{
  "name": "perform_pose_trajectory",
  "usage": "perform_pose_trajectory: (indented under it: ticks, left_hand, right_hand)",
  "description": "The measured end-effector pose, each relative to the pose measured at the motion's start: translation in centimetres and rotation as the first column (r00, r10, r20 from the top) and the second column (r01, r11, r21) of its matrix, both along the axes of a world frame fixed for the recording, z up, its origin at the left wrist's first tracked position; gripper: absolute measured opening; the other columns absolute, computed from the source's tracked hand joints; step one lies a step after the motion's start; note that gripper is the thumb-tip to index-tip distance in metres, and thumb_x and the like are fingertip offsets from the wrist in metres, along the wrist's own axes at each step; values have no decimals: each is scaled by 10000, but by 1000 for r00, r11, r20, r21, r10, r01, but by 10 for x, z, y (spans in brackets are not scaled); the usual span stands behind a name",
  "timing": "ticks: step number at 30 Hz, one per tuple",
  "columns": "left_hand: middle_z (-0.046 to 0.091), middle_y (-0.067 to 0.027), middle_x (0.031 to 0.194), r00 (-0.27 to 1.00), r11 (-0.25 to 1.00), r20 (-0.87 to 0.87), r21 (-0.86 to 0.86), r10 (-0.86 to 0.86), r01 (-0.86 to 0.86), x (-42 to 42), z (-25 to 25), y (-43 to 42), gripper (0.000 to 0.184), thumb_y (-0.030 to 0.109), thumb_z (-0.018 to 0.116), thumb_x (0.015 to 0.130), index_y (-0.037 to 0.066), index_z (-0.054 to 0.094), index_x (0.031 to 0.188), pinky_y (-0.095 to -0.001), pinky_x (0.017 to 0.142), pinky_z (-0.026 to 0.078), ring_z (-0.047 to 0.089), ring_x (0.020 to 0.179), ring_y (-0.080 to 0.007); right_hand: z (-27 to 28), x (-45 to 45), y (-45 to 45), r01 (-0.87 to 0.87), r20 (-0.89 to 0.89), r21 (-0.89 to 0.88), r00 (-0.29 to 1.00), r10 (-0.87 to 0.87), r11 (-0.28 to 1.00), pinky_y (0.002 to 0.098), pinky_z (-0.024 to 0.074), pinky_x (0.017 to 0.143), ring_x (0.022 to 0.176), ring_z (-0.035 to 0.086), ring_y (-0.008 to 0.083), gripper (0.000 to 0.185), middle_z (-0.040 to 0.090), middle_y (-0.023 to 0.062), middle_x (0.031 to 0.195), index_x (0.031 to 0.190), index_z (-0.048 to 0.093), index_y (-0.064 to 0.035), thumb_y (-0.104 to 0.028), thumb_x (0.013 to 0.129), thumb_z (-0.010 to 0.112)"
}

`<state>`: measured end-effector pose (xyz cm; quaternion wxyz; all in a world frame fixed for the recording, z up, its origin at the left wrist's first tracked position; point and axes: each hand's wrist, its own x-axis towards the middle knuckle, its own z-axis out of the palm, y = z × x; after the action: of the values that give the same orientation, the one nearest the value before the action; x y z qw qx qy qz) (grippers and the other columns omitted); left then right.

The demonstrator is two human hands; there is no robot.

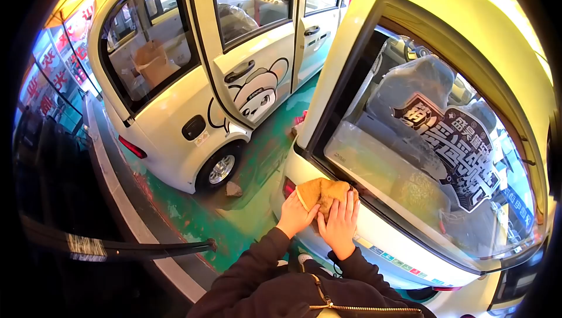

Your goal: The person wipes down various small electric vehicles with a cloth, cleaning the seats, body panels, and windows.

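Observation:
A yellow-brown cleaning cloth, bunched and folded, lies against the rear corner of the pale small car, just below its back window. My left hand grips the cloth's left part near a red tail light. On the cloth's right part, my right hand presses with its fingers fairly straight, holding it against the body. The two hands almost touch at the thumbs. The cloth covers the bodywork under it, and the undersides of my fingers are hidden.
A second cream car with a cartoon bear on its door stands at left. Between the cars, a stone sits on the green floor by the rear wheel. A dark bar reaches in from the left, above a kerb.

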<state>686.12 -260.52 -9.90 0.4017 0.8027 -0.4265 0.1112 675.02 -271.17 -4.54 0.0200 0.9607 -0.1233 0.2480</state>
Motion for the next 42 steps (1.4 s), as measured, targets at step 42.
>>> perform_pose_trajectory:
  ticks: [42]
  left_hand:
    - [567,-193,1285,881,905,212,54,-423,422,-8,21,-42,397,226,542,915,1,578,1241,-517,1075,294,495,1210,-373]
  right_hand:
    - [-9,-25,4,315,425,196,826,-370,929,524,360,1073,1259,494,364,311,590,184,1225,906,640,14,-194,677,614]
